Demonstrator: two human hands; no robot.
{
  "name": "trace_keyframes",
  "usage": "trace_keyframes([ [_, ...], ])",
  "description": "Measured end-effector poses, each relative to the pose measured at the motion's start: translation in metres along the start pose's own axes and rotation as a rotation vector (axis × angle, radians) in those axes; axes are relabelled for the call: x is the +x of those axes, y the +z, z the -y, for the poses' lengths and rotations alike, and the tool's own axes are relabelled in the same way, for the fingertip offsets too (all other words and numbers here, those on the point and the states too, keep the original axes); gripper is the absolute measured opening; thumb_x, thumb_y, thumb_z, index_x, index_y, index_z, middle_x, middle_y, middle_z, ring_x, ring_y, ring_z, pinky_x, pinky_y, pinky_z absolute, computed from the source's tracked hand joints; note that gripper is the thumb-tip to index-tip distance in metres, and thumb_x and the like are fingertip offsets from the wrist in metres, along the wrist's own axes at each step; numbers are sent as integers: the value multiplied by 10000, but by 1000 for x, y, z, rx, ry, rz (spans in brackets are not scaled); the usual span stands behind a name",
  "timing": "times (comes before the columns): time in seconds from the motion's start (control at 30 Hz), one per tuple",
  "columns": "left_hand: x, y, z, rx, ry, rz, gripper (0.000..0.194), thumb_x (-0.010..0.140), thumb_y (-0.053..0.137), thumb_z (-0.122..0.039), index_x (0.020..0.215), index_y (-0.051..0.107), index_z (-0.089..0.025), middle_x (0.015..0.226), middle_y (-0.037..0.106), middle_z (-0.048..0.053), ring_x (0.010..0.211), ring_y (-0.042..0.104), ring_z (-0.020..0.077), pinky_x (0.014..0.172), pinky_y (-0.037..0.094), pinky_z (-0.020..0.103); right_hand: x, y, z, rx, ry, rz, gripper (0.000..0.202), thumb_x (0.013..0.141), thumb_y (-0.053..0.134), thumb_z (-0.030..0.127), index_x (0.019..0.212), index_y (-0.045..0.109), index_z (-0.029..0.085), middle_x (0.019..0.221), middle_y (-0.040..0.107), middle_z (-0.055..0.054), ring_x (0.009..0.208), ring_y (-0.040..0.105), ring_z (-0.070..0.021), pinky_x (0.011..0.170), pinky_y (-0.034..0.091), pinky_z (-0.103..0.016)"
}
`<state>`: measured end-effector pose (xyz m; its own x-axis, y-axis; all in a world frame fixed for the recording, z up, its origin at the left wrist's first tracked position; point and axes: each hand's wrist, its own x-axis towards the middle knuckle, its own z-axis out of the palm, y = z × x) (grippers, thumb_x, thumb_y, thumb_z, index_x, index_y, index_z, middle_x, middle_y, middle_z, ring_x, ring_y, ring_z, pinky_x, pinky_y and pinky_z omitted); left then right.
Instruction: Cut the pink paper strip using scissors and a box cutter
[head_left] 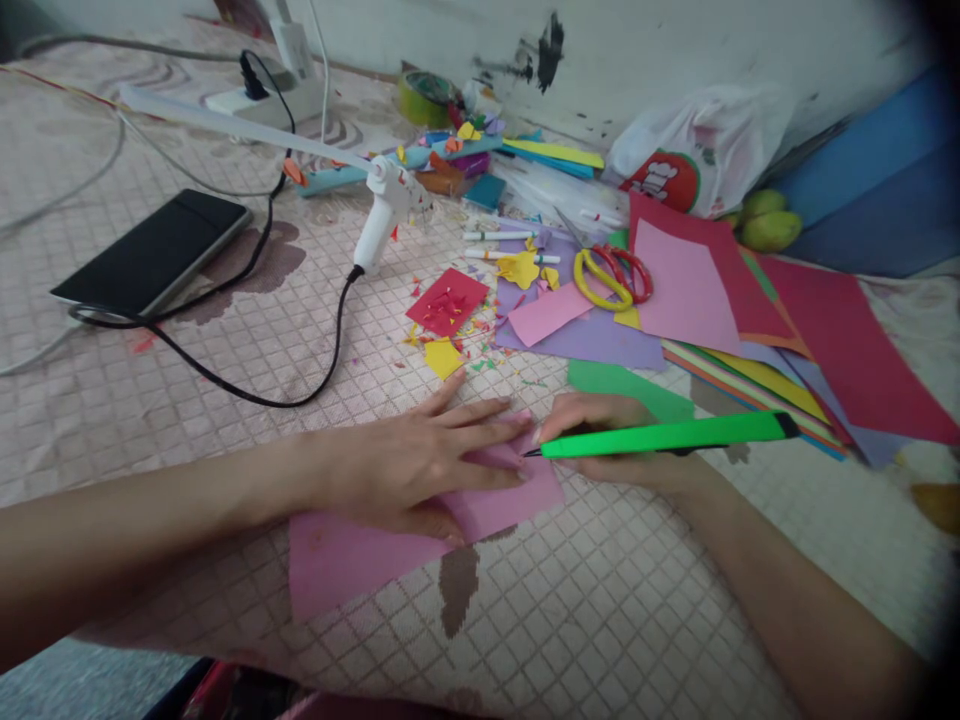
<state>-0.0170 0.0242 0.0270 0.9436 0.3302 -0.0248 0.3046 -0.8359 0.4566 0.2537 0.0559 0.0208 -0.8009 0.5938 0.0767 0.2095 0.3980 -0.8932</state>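
Note:
A strip of pink paper [360, 565] lies on the checked tablecloth near the front. My left hand [409, 465] rests flat on it with the fingers spread. From the right, my right hand [611, 435] grips a bright green cutter-like tool [667, 435], its thin dark tip touching or just above the paper beside my left fingertips. The fingers of my right hand are closed round the tool and partly hidden by it.
Beyond my hands lie a yellow paper piece [443, 357], a red square [448, 302] with scraps and scissors [604, 280]. Coloured sheets [686, 285] spread right. A white glue gun [382, 215], its black cable and a black device [154, 250] are left.

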Motion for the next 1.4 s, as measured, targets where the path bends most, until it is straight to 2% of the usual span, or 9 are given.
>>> trace_keyframes([
  [0.53,-1,1,0,-15,-1,-45,628,862,570,-463,1416,379,-236,1545,220,118,1445,115,313,1128,-32,603,3,-1,5,-24,11,27,166,821,637,169,980,668,203,848,642,-6,783,577,-128,683,427,-260],
  [0.9,-1,1,1,-26,6,-32,635,860,565,-478,1412,391,-216,1546,205,137,1444,103,323,1123,-62,599,3,-2,8,-14,16,39,148,841,622,227,979,665,194,835,636,-14,759,562,-131,672,418,-266],
  [1.4,-1,0,0,-8,-4,-28,639,855,570,-473,1419,375,-244,1553,187,115,1448,102,307,1128,-49,597,-1,-2,-1,-44,4,31,181,829,640,257,1005,657,220,865,647,-17,788,579,-146,689,436,-283],
])
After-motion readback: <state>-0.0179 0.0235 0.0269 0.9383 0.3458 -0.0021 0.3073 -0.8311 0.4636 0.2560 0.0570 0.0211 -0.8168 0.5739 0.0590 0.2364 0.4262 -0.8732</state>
